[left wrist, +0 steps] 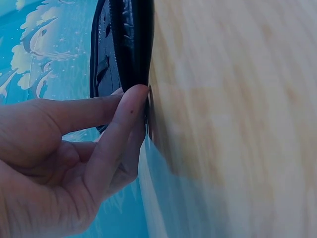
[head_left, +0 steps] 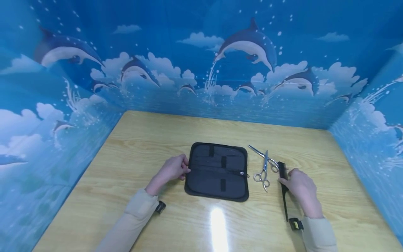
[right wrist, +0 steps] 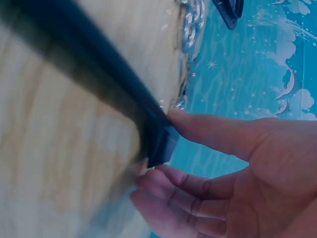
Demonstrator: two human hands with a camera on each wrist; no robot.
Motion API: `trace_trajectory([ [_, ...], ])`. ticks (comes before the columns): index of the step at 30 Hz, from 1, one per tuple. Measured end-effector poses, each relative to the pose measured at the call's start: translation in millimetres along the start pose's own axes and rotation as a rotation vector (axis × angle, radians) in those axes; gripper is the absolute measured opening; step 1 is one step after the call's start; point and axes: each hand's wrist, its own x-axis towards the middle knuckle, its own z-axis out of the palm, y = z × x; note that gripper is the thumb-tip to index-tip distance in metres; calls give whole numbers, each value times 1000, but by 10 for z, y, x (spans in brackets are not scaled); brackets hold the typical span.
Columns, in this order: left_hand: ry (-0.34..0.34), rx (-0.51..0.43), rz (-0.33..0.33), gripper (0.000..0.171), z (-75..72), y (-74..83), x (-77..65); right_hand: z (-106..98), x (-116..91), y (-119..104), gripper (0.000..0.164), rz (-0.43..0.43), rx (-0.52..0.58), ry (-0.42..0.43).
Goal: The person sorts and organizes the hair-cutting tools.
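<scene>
A black zip-up tool case [head_left: 204, 184] lies opened flat on the table, with elastic loops and a zip pull inside. My left hand [head_left: 173, 169] pinches its left edge; in the left wrist view, thumb and finger meet at the case's black rim [left wrist: 134, 44]. To the right of the case, two pairs of silver scissors lie crossed: one pair [head_left: 265, 164] points away from me, the other pair [head_left: 259, 152] slants toward the upper left. My right hand [head_left: 302, 187] holds a black comb [head_left: 282, 171] near its toothed far end, thumb on one side and fingers on the other.
The light wood-grain table [head_left: 151, 136] carries a bright glare streak at the front. A blue curtain [head_left: 176, 98] printed with dolphins stands around its back and sides. Each sleeved wrist bears a small black camera [head_left: 160, 207].
</scene>
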Motion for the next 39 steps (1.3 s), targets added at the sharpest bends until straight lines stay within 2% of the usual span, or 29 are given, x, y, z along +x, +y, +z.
trace_trajectory([
  [3, 2, -2, 1, 19, 3, 0, -4, 13, 41, 50, 58, -7, 11, -29],
  [7, -7, -13, 8, 18, -2, 14, -10, 30, 93, 140, 65, -29, 55, -64],
  [9, -13, -15, 8, 18, -6, 20, -9, 36, 104, 179, 68, -29, 108, -75],
  [14, -18, -35, 7, 16, -12, 27, 7, 31, 85, 242, 62, -32, 203, -52],
  [19, -11, -40, 12, 14, -26, 16, 5, 16, 61, 215, 45, -46, 249, 5],
  [23, -11, -16, 27, 16, -56, 10, -6, -9, 46, 136, 41, -68, 278, 69],
  [28, -5, 16, 61, 19, -115, 13, -18, -44, 49, -9, 37, -109, 252, 185],
  [34, 82, 162, 127, 24, -186, 22, -25, -82, 67, -160, 36, -178, 243, 287],
  [39, 149, 164, 159, 34, -200, 82, -54, -55, 88, -289, 34, -253, 299, 332],
])
